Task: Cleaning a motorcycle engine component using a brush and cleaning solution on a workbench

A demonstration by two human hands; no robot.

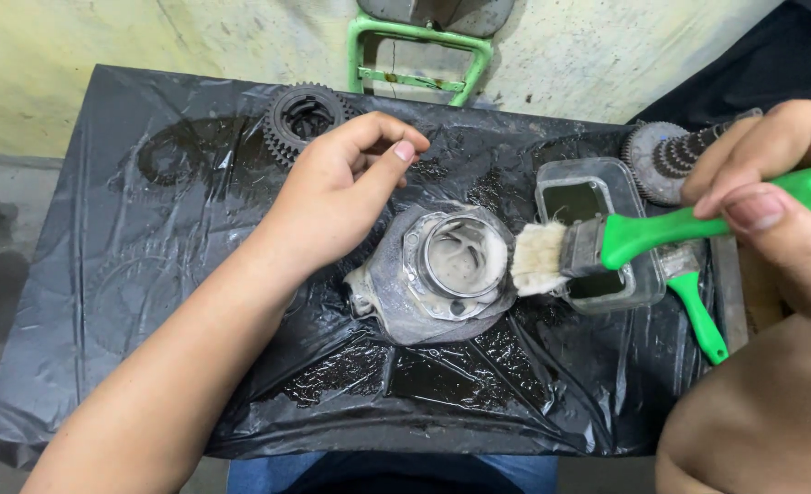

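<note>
Green brushes [662, 233]: 2 | gears [303, 117]: 2 | greasy part [442, 274]: 1

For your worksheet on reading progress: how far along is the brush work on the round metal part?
Done: the round metal part is already smeared pale. In hand: the right hand holds the green brush at its rim; the left hand steadies it. Left: the gear looks dark, unbrushed.

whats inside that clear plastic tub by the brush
The clear tub holds dark liquid. The brush in the right hand crosses its near half, so that part is hidden.
</note>
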